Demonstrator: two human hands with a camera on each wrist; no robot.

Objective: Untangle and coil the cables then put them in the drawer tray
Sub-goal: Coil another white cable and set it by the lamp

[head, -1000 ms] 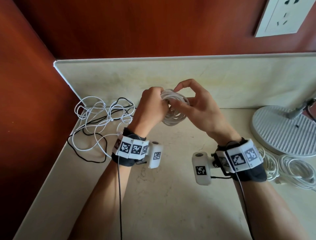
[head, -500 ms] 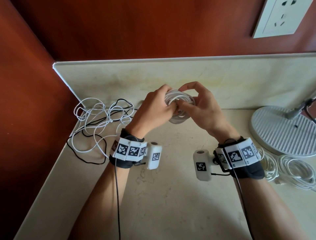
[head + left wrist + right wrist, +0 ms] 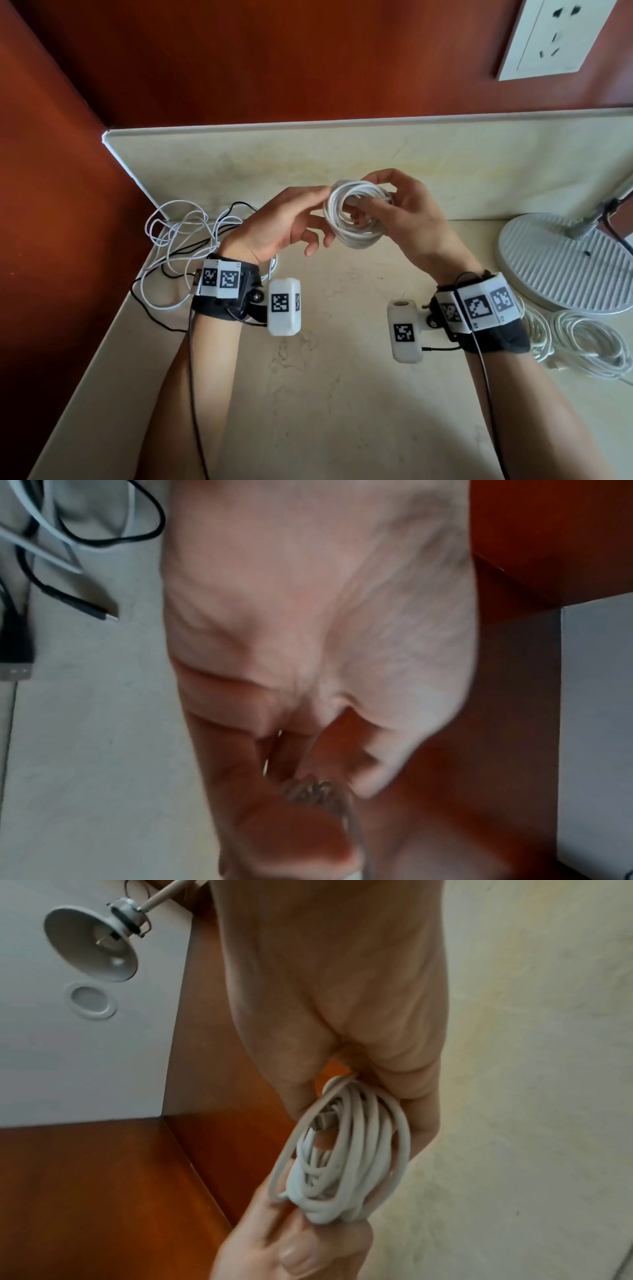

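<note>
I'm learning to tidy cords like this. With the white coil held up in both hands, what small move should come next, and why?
Probably tuck the loose plug end into the white coil so it stays wound. The right hand grips the loops, the left hand pinches their far edge, and a connector shows inside the coil in the right wrist view. No drawer tray is in view.

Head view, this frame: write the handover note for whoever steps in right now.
Right hand: grips the white coil, held above the counter.
Left hand: pinches the coil's left edge between thumb and fingertips.
Done: this cable is wound; two more white coils lie at the right by the lamp base.
Left: the white and black tangle in the left corner is unsorted. No drawer tray is in view.
</note>
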